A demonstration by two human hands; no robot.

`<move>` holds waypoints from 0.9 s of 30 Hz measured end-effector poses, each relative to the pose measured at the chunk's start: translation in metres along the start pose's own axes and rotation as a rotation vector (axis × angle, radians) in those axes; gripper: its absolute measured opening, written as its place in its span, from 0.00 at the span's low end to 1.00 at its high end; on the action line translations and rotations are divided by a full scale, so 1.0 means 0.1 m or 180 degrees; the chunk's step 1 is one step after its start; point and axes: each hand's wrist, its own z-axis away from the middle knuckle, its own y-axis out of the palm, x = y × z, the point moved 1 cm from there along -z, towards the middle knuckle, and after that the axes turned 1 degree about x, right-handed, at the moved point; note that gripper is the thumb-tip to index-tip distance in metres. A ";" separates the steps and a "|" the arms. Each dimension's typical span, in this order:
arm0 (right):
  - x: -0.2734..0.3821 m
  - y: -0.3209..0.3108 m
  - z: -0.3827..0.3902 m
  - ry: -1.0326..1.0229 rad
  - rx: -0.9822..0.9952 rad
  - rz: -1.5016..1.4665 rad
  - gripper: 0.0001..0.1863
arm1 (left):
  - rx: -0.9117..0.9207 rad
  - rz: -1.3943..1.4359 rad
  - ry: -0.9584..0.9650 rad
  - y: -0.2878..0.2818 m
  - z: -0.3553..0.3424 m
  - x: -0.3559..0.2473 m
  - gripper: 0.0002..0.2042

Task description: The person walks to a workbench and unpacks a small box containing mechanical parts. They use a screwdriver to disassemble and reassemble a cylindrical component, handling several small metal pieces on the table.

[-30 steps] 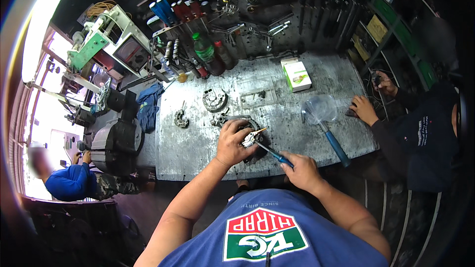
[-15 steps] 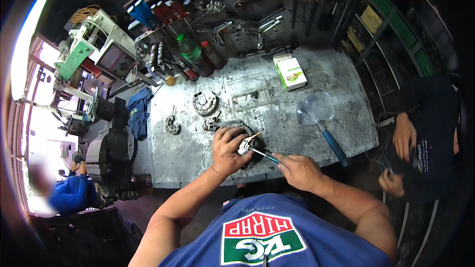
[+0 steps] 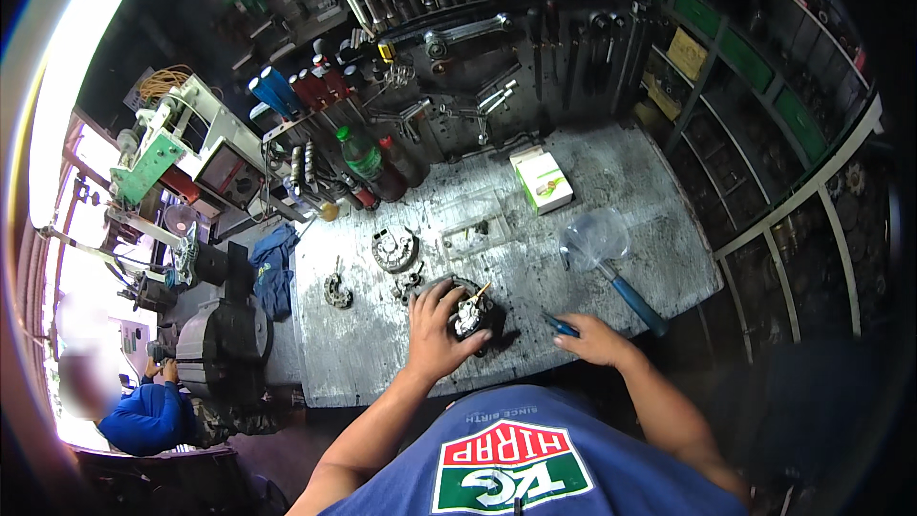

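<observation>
My left hand [image 3: 432, 333] is closed over the round motor part [image 3: 470, 313], steadying it on the bench [image 3: 611, 182]. My right hand [image 3: 594, 338], well apart, curls loosely on the blue-handled tool [image 3: 562, 326]. Step, as I judge it: tool fetch; next, align its tip with the part

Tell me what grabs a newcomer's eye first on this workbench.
At the bench's near edge, the left hand grips a dark round motor part, while the right hand rests on a blue-handled tool. Behind lie a clear funnel, right, and a green-and-white box toward the tool wall.
</observation>
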 end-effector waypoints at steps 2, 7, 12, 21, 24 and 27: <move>-0.23 0.07 0.11 0.0208 -0.0376 0.0046 0.33 | -0.0386 0.0313 0.0002 -0.18 -0.12 0.16 0.30; -0.45 0.27 0.08 0.0503 -0.0815 0.0497 0.30 | -0.0212 0.0112 0.0102 -0.23 -1.07 0.96 0.11; -0.45 0.23 -0.04 0.0832 -0.0866 0.0358 0.26 | 0.1639 -0.0448 0.0984 0.45 -1.75 1.40 0.10; -0.43 0.15 -0.04 0.1137 -0.0633 -0.0094 0.22 | 0.2411 -0.1069 0.1472 0.87 -1.96 1.46 0.14; -0.44 0.16 -0.03 0.1057 -0.0655 -0.0387 0.20 | 0.2085 -0.0887 0.1204 0.77 -1.92 1.40 0.11; -0.49 0.18 -0.02 0.0984 -0.0741 -0.0577 0.21 | 0.0808 0.0198 0.0005 0.49 -1.77 1.31 0.09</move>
